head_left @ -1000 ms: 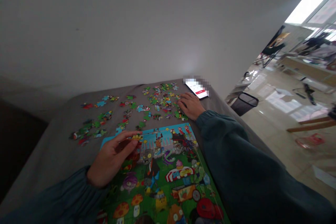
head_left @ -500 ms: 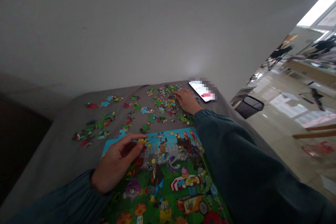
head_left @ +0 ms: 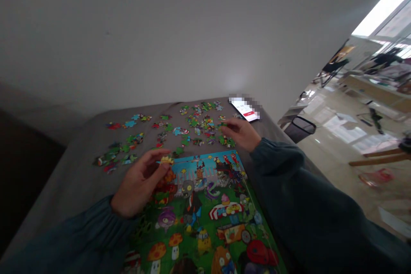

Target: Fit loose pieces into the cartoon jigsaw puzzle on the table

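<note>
**Right hand lifts off the pile with a piece**

Your right hand [head_left: 241, 132] has risen from the loose pieces [head_left: 199, 126], pinching a green piece [head_left: 224, 125]. Your left hand [head_left: 141, 182] still grips a yellow piece [head_left: 167, 160] above the puzzle [head_left: 205, 209]; the phone [head_left: 244, 108] lies just beyond your right hand.

No text can be read; the phone [head_left: 244, 109] screen is blurred

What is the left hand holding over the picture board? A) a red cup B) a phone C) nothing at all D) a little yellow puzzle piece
D: the left hand pinches a little yellow puzzle piece between its fingertips, at the top-left edge of the colourful picture board; the phone lies far off on the grey table.
</note>
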The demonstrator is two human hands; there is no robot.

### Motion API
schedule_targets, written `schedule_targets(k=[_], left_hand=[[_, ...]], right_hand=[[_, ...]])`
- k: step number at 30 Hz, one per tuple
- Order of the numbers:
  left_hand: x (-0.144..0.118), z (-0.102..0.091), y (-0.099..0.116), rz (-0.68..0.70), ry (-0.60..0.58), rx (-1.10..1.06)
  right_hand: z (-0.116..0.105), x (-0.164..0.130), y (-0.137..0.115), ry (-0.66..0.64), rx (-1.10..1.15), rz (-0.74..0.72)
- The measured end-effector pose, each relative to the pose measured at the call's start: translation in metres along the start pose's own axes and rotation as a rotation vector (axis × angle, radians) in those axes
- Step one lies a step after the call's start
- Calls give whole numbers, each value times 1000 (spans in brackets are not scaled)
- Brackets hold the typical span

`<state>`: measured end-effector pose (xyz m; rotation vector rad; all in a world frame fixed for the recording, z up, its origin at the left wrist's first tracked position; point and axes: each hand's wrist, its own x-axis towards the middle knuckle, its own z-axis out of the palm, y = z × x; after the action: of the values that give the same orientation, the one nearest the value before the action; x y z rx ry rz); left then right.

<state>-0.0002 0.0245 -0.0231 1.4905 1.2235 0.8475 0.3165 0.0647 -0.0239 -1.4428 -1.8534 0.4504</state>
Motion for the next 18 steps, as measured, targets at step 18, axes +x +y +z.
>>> schedule_targets(k=[18], left_hand=[[-38,18,13,643,-200,489]], right_hand=[[40,-84,-90,-229,347,-234]])
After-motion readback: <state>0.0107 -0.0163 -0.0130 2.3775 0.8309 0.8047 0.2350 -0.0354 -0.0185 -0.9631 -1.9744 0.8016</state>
